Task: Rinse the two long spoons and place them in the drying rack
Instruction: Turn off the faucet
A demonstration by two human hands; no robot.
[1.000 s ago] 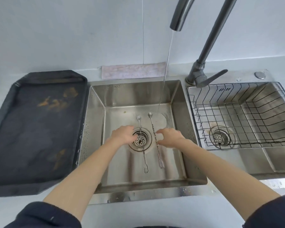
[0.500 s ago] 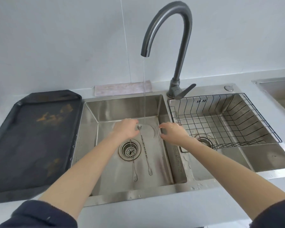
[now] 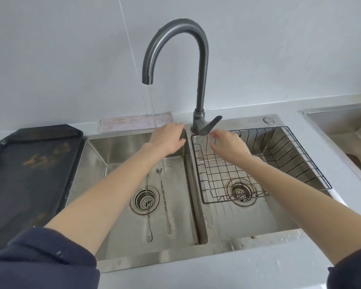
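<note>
Both long spoons [image 3: 154,202] lay flat in the left sink [image 3: 96,161], lower centre of frame; water ran onto them; drying rack [image 3: 279,163] at right held nothing; my left hand [image 3: 169,138] and right hand [image 3: 229,144] were loose, gripping nothing, near the faucet lever [image 3: 209,126]; pickup and racking not yet done.

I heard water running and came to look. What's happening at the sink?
A person is at a double sink with the faucet running into the left basin. Two long spoons lie side by side on that basin's floor, one across the drain; neither is being held. The left hand is up by the stream, empty, and the right hand reaches toward the faucet lever above the wire drying rack, which holds nothing.
</note>
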